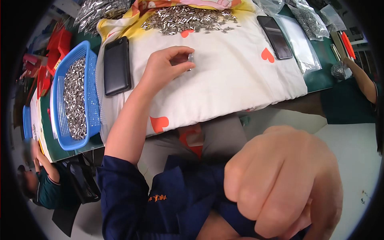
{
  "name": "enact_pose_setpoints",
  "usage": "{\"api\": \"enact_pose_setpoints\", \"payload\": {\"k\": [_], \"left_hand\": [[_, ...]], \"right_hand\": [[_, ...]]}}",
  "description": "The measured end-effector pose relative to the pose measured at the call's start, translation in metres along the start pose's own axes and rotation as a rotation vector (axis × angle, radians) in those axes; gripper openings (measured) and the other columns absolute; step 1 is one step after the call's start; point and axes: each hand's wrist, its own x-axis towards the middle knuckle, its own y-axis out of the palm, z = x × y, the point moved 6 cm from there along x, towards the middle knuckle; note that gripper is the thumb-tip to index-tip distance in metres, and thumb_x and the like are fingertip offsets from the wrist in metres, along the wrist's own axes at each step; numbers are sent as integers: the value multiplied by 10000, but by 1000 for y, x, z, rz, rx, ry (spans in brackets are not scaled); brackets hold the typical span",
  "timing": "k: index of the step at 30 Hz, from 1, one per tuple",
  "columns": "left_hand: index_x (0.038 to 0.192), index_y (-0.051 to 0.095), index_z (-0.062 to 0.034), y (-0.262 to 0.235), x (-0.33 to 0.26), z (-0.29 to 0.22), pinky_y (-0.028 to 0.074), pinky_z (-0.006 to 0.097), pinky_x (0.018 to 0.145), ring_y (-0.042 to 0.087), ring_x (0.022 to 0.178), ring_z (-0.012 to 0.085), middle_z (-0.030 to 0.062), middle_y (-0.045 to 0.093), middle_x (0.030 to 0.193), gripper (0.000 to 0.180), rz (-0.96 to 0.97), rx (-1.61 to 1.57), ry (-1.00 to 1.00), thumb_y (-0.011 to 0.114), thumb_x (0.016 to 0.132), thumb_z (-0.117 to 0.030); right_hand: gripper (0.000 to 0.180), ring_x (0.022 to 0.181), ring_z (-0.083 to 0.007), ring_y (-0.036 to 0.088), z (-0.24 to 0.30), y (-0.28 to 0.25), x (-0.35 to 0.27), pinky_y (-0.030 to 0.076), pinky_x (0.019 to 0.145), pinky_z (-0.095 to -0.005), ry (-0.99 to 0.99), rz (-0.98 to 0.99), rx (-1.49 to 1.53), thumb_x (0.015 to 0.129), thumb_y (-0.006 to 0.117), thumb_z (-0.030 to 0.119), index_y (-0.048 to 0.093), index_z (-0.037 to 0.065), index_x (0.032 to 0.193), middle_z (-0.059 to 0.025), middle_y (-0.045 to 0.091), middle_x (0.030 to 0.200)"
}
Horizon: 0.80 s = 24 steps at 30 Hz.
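A small silvery metal piece [190, 58] was held pinched between the thumb and fingertips of the left hand [166, 64], raised just above the white heart-printed cloth [224, 88] that was spread over the green table [320, 80]. The right hand [286, 180] was seen close to the camera, clenched into a fist well away from the work; whether anything was enclosed in it could not be told. The step in hand was judged to be the picking up and checking of a single piece taken from the loose heap of metal pieces [188, 19] lying at the far side of the cloth. The next move was judged to call for a steady pinch and a short carry, either toward the blue basket [94, 96], already partly filled with similar pieces, or back to the heap. Two dark phones were counted on the cloth, one [117, 66] just left of the holding hand and one [274, 37] to the right. One blue basket was fully seen, and a second blue rim [26, 122] showed at the far left. Several clear bags of pieces [308, 20] lay at the table's far edges. The pieces themselves were too many to be counted. Two other people's arms were visible at the picture's edges.
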Motion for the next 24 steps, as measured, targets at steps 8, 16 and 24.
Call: {"api": "enact_pose_setpoints", "payload": {"k": [8,16,24], "left_hand": [[986,604,-43,-2,-9,8,453,200,697,527,741,39,-21,588,806,310,39,-38,150,700,693,-60],[957,613,-46,4,-1,2,476,232,688,596,732,112,62,629,825,288,106,-270,139,689,683,-90],[958,611,-31,0,1,2,484,231,702,603,745,118,49,631,818,296,24,-84,107,697,682,-99]], "right_hand": [[136,560,-164,486,-28,-14,-32,371,489,-268,233,-278,-450,731,550,-3,633,33,833,-92,558,737],[226,701,-243,527,-56,-43,-8,425,617,-306,737,133,-1794,642,563,62,622,67,860,-82,565,773],[174,706,-244,536,-32,-59,-48,427,631,-307,545,-75,-1737,684,517,84,597,33,829,-105,561,777]]}}
